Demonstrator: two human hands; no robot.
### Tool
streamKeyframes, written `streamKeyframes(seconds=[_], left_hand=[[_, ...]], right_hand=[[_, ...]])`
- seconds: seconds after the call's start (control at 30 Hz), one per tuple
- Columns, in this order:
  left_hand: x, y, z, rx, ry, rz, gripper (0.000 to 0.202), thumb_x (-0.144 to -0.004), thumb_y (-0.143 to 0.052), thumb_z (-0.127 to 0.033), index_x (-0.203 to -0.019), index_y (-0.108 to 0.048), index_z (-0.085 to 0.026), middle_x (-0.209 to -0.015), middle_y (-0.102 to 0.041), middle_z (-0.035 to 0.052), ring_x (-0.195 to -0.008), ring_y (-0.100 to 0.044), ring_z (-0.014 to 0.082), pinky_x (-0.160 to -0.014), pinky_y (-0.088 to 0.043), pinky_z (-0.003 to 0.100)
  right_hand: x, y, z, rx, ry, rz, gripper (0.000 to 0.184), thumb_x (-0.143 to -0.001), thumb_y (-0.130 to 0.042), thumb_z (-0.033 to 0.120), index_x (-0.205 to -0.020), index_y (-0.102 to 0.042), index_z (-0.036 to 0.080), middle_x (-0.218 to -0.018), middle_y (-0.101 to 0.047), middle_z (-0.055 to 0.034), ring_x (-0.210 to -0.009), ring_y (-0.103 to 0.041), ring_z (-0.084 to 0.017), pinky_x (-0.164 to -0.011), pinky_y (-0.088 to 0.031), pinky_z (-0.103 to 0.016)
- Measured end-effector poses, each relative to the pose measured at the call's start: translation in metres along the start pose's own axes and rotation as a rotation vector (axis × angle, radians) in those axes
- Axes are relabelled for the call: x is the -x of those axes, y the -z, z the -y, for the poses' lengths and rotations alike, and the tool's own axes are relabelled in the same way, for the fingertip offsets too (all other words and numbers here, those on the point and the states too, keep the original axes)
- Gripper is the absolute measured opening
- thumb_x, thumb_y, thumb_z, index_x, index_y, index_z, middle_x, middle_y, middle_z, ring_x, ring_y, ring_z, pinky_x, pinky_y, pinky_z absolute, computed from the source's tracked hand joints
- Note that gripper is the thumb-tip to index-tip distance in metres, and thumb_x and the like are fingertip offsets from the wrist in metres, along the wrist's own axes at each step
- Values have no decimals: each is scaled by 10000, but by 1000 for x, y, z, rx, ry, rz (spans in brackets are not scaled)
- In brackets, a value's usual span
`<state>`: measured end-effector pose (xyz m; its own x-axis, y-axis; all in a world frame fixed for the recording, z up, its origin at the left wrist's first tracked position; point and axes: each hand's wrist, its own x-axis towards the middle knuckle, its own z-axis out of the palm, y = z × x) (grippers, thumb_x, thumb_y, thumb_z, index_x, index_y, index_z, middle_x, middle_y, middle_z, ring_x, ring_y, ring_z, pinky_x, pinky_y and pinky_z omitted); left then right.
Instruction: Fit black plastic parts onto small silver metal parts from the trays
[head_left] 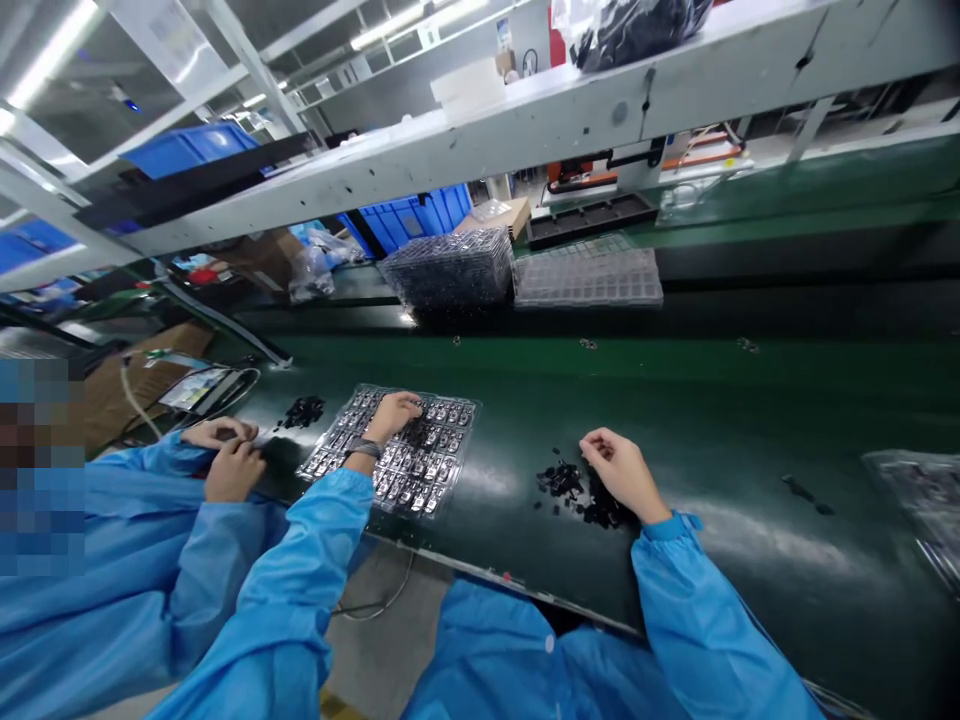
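Observation:
A clear plastic tray [450,470] filled with rows of small shiny metal parts lies on the green work surface. Over its upper middle is my left hand [391,414], thumb and fingers drawn together; whatever they may hold is too small to make out. A dark wristband circles that wrist. Beside a loose heap of small black pieces [561,480] is my right hand [619,470], partly covering the heap. Its thumb and index finger meet in a pinch, and any piece between them cannot be made out.
At left, a co-worker's hands [229,455] are close together near another black heap [302,411]. Stacked clear trays [450,268] and a flat tray [589,278] stand at the back. A filled tray [919,490] lies far right. A white shelf beam [480,135] crosses overhead.

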<state>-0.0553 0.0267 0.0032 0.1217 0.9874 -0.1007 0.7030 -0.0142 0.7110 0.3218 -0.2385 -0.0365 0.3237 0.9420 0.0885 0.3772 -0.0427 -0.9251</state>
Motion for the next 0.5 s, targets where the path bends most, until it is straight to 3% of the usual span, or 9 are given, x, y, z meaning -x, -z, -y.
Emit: streamKeyframes(seconds=[0.27,0.4,0.5], left_hand=[[-14,11,14,-153,-83,-55,339,-594,-798,-370,-856,-735,-165,-660,-673,20,-660,-615,202,-675,-477,301],[-10,11,8,-211,-139,-20,289,-635,-774,-365,-847,-738,-173,-698,-684,34,-674,-622,209,-685,-484,309],[-6,0,-5,-218,-195,58,249,-684,-745,-370,-847,-746,-181,-714,-703,37,-687,-639,207,-685,-488,300]], right_hand=[[2,-1,0,85,5,0,255,-916,-541,437,-848,-648,215,-743,-693,-33,-657,-636,-194,-661,-468,-302],[3,-1,1,119,2,7,246,-922,-531,429,-851,-644,222,-755,-704,-33,-670,-652,-197,-661,-457,-295],[3,-1,2,175,0,25,229,-926,-523,408,-850,-640,227,-729,-695,-26,-651,-641,-195,-647,-433,-289]])
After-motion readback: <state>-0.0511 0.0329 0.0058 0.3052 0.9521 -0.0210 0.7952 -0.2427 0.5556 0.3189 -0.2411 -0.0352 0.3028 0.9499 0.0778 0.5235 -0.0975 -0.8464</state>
